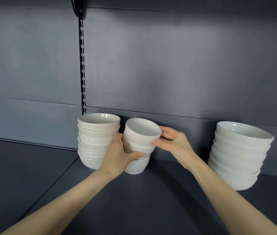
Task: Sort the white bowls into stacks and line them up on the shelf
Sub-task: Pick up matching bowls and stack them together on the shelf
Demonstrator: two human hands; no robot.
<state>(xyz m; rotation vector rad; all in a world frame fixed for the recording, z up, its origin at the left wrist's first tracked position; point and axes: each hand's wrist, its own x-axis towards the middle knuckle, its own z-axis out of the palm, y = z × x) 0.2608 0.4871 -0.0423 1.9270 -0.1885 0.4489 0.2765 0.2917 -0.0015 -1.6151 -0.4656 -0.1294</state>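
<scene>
While the head view looked down on the dark shelf (151,200), the middle stack (137,145) of 3 white bowls stood near the back panel, just beside the left stack (95,141) and well apart from the right stack (239,155). The left hand (117,155) grasped its lower bowls, thumb across the front. The right hand (176,143) pinched the top bowl (142,131), thumb in front, fingers behind.

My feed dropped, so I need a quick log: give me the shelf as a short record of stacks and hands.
left stack: small bowls, beside the middle stack
middle stack: three bowls, held by both hands
right stack: wider bowls, standing apart
left hand: grips the middle stack low
right hand: grips its top bowl
shelf: dark, carries all three stacks
</scene>
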